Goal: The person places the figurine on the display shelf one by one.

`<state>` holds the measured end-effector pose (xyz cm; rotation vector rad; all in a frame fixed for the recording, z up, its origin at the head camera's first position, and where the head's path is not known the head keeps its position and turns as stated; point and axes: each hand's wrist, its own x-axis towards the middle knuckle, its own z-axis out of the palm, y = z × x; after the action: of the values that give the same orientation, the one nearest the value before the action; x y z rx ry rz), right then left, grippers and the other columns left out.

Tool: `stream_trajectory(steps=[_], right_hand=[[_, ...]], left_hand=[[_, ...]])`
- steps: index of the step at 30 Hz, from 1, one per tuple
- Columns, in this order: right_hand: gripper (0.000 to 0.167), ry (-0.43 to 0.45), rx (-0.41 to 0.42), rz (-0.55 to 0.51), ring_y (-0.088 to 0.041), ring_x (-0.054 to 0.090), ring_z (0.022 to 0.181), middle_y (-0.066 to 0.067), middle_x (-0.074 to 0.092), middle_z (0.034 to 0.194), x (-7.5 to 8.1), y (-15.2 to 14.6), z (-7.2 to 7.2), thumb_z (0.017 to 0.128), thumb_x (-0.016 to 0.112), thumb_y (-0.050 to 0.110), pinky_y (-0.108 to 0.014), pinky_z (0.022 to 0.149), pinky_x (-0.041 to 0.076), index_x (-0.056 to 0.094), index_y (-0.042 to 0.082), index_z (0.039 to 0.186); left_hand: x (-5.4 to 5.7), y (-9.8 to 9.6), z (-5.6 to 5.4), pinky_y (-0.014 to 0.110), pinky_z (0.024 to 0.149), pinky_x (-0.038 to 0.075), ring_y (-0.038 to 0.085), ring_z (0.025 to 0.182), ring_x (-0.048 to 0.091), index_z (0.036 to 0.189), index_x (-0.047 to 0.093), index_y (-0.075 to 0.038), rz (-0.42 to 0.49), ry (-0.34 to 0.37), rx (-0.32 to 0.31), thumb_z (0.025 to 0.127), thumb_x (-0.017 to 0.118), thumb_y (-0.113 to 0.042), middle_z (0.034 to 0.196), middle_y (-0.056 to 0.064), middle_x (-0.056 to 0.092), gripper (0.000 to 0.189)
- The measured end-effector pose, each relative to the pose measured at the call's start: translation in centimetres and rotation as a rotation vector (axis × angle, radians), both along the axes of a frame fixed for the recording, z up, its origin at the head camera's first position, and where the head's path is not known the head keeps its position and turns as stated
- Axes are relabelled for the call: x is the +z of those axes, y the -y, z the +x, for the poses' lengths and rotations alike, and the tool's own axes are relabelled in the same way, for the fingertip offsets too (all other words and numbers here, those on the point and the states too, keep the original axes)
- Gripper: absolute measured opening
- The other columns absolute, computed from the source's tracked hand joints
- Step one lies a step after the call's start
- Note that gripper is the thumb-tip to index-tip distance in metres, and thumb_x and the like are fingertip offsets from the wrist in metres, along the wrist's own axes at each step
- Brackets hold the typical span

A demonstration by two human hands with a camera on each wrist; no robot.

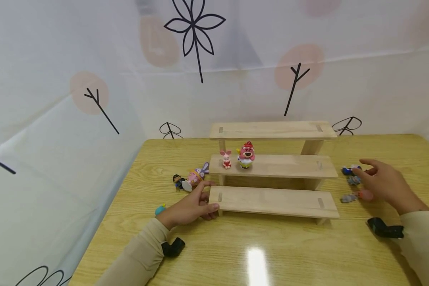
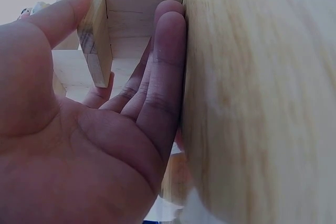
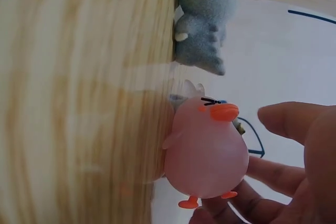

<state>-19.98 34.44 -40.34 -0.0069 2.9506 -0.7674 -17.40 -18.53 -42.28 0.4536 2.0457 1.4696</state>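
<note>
A three-tier wooden display shelf [image 1: 271,198] stands in the middle of the table. My left hand [image 1: 192,207] holds the left end of its lowest board [image 2: 94,51], the thumb at the front and lower fingers stretched along the table. My right hand [image 1: 387,184] hovers over small figures at the right. Nearest to it is a pink duck figure [image 3: 207,150] with an orange beak; the fingers are behind the duck and the thumb is apart from it. A grey fuzzy figure [image 3: 205,19] lies beside the duck.
On the middle board sit a pink piglet figure [image 1: 226,159] and a pink bear figure [image 1: 246,155]. Left of the shelf lie a rabbit-eared figure [image 1: 196,176], a dark-clothed figure [image 1: 178,181] and a turquoise figure [image 1: 160,209]. A blue-and-white figure [image 1: 350,170] lies at the right.
</note>
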Motion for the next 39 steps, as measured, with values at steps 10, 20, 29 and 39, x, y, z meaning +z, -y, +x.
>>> stream_trajectory(steps=[10,20,29,39], right_hand=[[0.074,0.055,0.035,0.011,-0.063,0.049,0.109,-0.049,0.044,0.129,-0.2,0.0,-0.4,0.108,0.038,0.045,-0.059,0.073,0.051,0.025,-0.016,0.148],[0.070,0.051,0.044,-0.047,-0.058,0.055,0.105,-0.047,0.043,0.132,-0.7,0.2,-0.4,0.106,0.039,0.048,-0.044,0.064,0.055,0.034,-0.010,0.147],[0.065,0.034,0.047,-0.045,-0.059,0.054,0.106,-0.045,0.045,0.131,-1.0,0.6,-0.5,0.105,0.043,0.048,-0.046,0.065,0.055,0.041,-0.006,0.142],[0.054,0.004,0.050,-0.051,-0.058,0.055,0.105,-0.044,0.049,0.128,-0.8,1.2,-0.3,0.105,0.048,0.042,-0.037,0.061,0.053,0.049,-0.004,0.135]], left_hand=[[0.1,0.0,0.0,0.037,0.082,0.059,0.022,0.092,0.071,0.153,0.019,-0.025,0.003,-0.003,0.000,0.101,0.063,-0.030,0.115,0.016,0.064,0.069],[-0.1,0.1,-0.1,0.038,0.083,0.059,0.023,0.092,0.071,0.153,0.018,-0.026,0.004,0.004,0.001,0.100,0.063,-0.031,0.115,0.016,0.064,0.070],[-0.1,0.1,-0.1,0.037,0.083,0.059,0.023,0.093,0.071,0.154,0.019,-0.024,0.003,0.001,-0.001,0.100,0.063,-0.031,0.118,0.017,0.064,0.070],[-0.3,0.1,-0.2,0.036,0.083,0.059,0.023,0.093,0.071,0.153,0.019,-0.024,-0.007,-0.003,-0.003,0.100,0.062,-0.032,0.118,0.016,0.065,0.069]])
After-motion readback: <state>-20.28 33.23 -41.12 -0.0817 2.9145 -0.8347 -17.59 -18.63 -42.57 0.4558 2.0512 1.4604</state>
